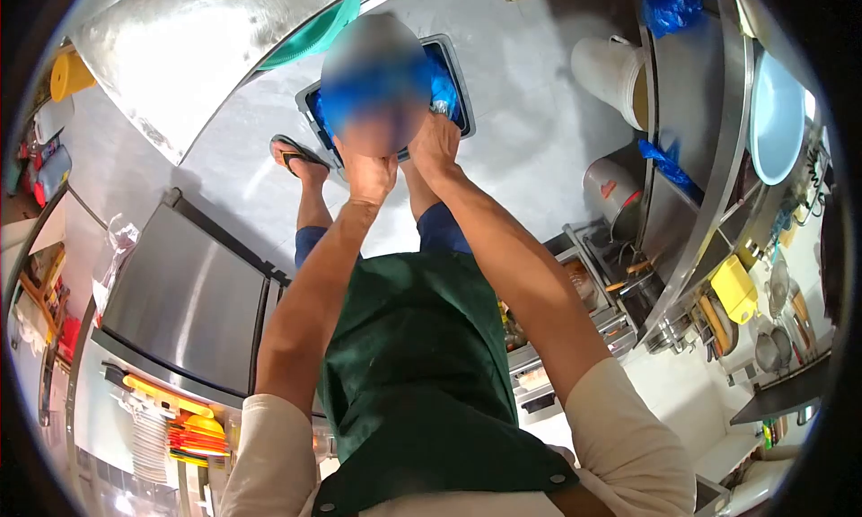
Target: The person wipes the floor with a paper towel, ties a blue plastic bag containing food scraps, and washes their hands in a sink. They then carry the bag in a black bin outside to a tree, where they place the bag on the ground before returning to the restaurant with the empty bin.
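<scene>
A grey bin (pixel 459 68) stands on the floor in front of me, with a blue plastic bag (pixel 442 84) inside it. My right hand (pixel 434 144) is closed at the bin's near right side, its fingertips on gathered bag plastic. Just left of it, my left hand (pixel 369 174) reaches over the bin's near edge. A round blurred patch covers the middle of the bin and the left fingers, so their grip is hidden.
A steel surface (pixel 206 59) juts in at upper left, with a green basin (pixel 314 37) beside it. White buckets (pixel 606 73) stand by the right-hand counter. Steel shelving holds a light blue basin (pixel 778 118). A steel cabinet (pixel 189 293) is at left.
</scene>
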The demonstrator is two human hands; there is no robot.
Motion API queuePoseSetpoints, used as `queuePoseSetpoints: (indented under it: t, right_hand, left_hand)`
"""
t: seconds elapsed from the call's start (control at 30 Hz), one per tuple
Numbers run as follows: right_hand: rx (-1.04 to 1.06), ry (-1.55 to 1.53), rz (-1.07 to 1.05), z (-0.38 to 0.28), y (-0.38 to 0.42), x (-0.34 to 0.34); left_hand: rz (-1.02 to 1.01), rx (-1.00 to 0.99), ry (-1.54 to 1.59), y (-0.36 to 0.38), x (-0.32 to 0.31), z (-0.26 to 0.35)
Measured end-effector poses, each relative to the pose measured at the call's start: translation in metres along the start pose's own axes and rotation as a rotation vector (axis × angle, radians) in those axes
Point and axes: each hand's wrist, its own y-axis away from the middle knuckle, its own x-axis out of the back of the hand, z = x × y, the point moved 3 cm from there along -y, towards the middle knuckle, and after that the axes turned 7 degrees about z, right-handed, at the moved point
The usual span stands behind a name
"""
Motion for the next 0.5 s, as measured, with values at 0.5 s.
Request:
queuePoseSetpoints:
  t: [0.5]
  right_hand:
    - [-0.565,-0.924,-0.527,0.023,-0.011,0.03]
  left_hand:
    - [-0.142,0.242,0.236,0.006,-0.02,-0.019]
